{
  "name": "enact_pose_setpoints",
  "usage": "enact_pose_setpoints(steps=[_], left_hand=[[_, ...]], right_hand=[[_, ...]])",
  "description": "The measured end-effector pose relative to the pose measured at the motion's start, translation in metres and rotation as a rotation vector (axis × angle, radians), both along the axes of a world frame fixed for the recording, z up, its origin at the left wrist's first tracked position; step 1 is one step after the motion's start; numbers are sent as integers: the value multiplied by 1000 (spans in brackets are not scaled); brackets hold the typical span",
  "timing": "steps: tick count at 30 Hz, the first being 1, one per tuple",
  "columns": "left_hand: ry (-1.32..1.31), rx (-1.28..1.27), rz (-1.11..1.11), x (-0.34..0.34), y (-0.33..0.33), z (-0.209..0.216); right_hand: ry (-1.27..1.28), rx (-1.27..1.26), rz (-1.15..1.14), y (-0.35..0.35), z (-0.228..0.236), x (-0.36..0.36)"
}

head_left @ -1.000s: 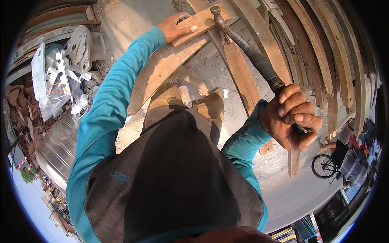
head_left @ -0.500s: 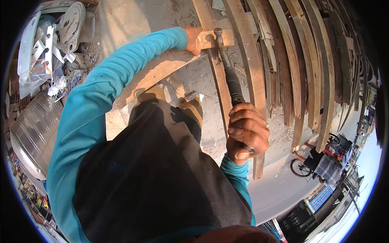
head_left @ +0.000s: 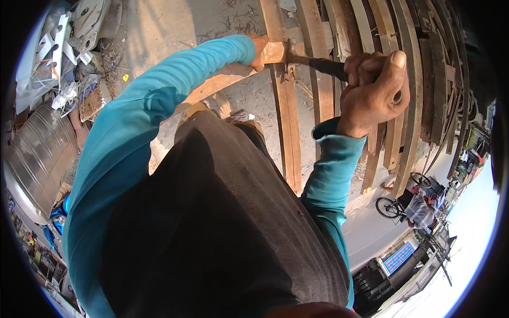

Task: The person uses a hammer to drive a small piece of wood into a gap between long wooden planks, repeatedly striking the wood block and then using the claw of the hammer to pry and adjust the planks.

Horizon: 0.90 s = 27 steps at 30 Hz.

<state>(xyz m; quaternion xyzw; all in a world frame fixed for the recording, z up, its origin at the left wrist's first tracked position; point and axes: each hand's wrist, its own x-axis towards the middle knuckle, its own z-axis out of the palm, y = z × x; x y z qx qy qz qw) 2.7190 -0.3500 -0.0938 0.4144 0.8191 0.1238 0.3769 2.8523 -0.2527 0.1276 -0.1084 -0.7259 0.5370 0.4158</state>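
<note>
My right hand (head_left: 375,94) is closed round the dark grip of a hammer (head_left: 327,67). The hammer lies sideways, its metal head at the right part of a short wooden block (head_left: 273,52); whether they touch is hard to tell. My left hand (head_left: 258,52) grips the left end of this block, with its fingers partly hidden. The block rests across a long wooden beam (head_left: 286,116). Under my left forearm a wide plank (head_left: 214,85) runs down to the left.
Several long timbers (head_left: 405,69) lie side by side to the right. At the left stand a shiny ribbed metal tank (head_left: 40,153) and a heap of scrap (head_left: 55,58) with plastic bags. A person with a bicycle (head_left: 389,208) is on the road at the lower right.
My right hand has moved up and right, swinging the hammer from nearly upright to sideways. My left hand still holds the block; the view has shifted slightly.
</note>
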Motion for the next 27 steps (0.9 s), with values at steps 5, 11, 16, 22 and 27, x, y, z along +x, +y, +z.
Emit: enact_pose_setpoints(steps=[5, 11, 16, 22, 27], left_hand=[[54, 65, -30, -1, -6, -6], [-49, 23, -1, 0, 21, 8], [7, 128, -78, -3, 20, -9], [-14, 117, -70, 0, 35, 13], [-77, 113, -85, -18, 27, -16]], right_hand=[[-34, 145, 123, -4, -3, -28], [-71, 19, 22, 13, 4, -12], [-85, -71, -85, 23, 12, -28], [-145, 87, 21, 9, 36, -39], [-251, -148, 23, 47, 30, -130]])
